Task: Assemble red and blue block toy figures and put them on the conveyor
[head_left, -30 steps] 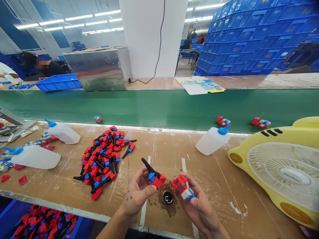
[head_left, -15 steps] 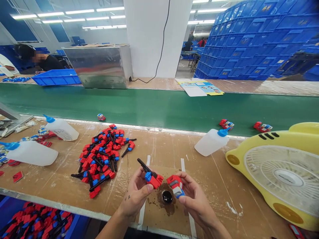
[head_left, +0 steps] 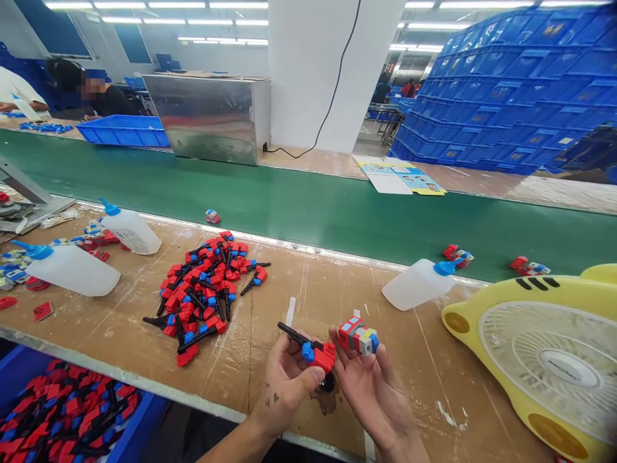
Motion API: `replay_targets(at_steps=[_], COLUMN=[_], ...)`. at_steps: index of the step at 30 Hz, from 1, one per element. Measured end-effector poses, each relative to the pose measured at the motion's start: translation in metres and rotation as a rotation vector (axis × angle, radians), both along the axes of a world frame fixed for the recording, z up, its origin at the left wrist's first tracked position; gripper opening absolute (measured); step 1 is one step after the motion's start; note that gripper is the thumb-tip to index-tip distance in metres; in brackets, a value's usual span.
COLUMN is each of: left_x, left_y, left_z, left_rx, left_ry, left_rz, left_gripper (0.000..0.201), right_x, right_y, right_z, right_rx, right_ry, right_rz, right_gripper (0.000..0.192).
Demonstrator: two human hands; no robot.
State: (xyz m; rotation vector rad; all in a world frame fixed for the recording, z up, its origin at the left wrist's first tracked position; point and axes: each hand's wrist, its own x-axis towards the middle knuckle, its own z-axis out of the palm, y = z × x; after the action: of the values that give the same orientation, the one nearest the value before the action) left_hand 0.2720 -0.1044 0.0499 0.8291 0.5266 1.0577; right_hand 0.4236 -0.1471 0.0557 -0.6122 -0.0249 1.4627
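Note:
My left hand (head_left: 295, 381) grips a red toy arm (head_left: 322, 357) with a blue fist and a black gun, thumb pressed along its side. Palm up, my right hand (head_left: 370, 389) holds a toy robot body (head_left: 358, 335) in red, grey, white and blue on its fingers. The two pieces are close together but apart. Below them, partly hidden by my left hand, a small round cup of dark liquid (head_left: 328, 384) stands on a wet patch of the table. A pile of red toy arms (head_left: 202, 289) lies to the left.
White squeeze bottles (head_left: 417, 285) with blue caps lie on the table at both sides. A yellow fan (head_left: 511, 360) fills the right. Behind runs a green conveyor belt (head_left: 308, 206) carrying a few toy pieces. A blue crate (head_left: 139, 411) of toy arms is lower left.
My right hand has turned palm up, rolling the toy body so its other side shows. My left hand still grips the toy arm. The whole view has shifted and tilted slightly.

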Motion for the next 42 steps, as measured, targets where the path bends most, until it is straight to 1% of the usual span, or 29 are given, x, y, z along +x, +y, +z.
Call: replay_targets(at_steps=[3,5,7,9,12,15,18,21,24,26,29,32,36,39,42], left_x=[0.001,0.0,-0.001,-0.003,-0.006,-0.007,-0.007,-0.004,0.0,0.003,0.004,0.003,0.006,0.011,0.013], left_y=[0.001,0.003,0.006,0.009,0.013,0.014,0.012,0.008,0.004,0.004,0.004,0.006,0.008,0.013,0.03], left_z=[0.006,0.009,0.01,0.011,0.009,0.005,0.003,0.008,0.014,0.017,0.016,0.014,0.01,0.006,0.001], left_rx=[0.01,0.008,-0.003,-0.009,-0.018,-0.038,-0.079,-0.099,-0.089,-0.087,-0.085,-0.06,-0.057,-0.061,0.008], left_ry=[0.033,0.053,0.064,0.067,0.071,0.071,0.021,-0.078,-0.143,-0.136,-0.064,-0.003,0.039,0.066,0.156], left_rz=[0.006,0.001,-0.011,-0.033,-0.074,-0.109,-0.107,-0.099,-0.089,-0.06,-0.013,-0.006,-0.003,-0.007,-0.039], left_gripper=[0.037,0.036,0.036,0.037,0.037,0.032,0.031,0.041,0.054,0.058,0.057,0.057,0.058,0.058,0.059], right_x=[-0.004,-0.007,-0.01,-0.012,-0.012,-0.01,-0.012,-0.019,-0.027,-0.031,-0.034,-0.034,-0.032,-0.033,-0.026], right_y=[0.0,-0.001,-0.002,-0.003,-0.006,-0.012,-0.015,-0.013,-0.005,0.0,0.002,0.001,0.002,0.006,0.007], right_z=[0.0,0.0,0.001,0.003,0.004,0.0,-0.005,-0.004,0.0,0.002,0.001,-0.005,-0.012,-0.01,-0.003], right_rx=[0.016,0.021,0.029,0.037,0.044,0.072,0.114,0.187,0.303,0.363,0.426,0.456,0.443,0.403,0.365], right_ry=[-0.044,-0.133,-0.258,-0.392,-0.574,-0.755,-0.996,-1.254,-1.435,-1.527,-1.684,-1.775,-1.79,-1.799,-1.818], right_rz=[0.032,0.014,-0.016,-0.031,-0.061,-0.095,-0.105,-0.156,-0.218,-0.251,-0.312,-0.377,-0.399,-0.408,-0.347], right_gripper=[0.039,0.039,0.042,0.049,0.056,0.055,0.053,0.048,0.044,0.045,0.053,0.06,0.061,0.057,0.056])
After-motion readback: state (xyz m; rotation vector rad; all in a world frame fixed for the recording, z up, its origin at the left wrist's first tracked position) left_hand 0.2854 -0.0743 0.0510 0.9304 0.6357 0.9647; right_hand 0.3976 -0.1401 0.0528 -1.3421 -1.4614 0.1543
